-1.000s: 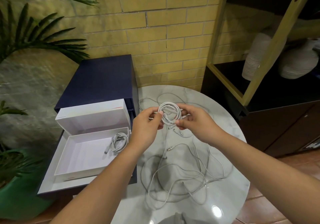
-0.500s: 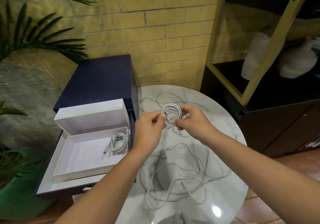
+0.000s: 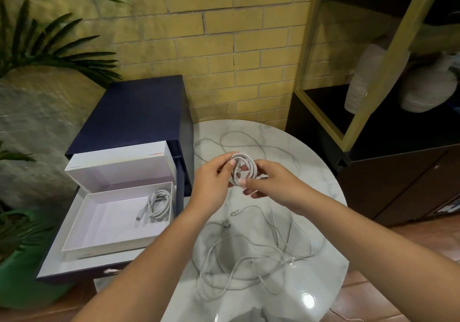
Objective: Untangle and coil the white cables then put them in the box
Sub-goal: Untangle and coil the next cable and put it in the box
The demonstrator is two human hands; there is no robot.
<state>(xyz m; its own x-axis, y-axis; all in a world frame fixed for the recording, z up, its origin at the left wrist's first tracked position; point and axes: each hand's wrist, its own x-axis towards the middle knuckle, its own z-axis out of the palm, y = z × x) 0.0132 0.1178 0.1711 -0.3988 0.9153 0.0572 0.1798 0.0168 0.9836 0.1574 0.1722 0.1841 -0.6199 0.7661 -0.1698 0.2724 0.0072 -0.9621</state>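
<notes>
Over marble table (image 3: 311, 172), left hand (image 3: 211, 182) and right hand (image 3: 271, 184) are still pinching the white cable coil (image 3: 245, 169), tightening it; white box (image 3: 112, 219) is likely coming next.

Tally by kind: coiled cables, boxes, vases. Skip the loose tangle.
Coiled white cables: 2 (held coil between left hand and right hand; boxed coil)
Open white cardboard box: 1
Ribbed white vases: 2
Total: 5

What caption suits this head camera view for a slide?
Left hand and right hand hold a coiled white cable over tangled cables; another coil lies in the white box.
</notes>
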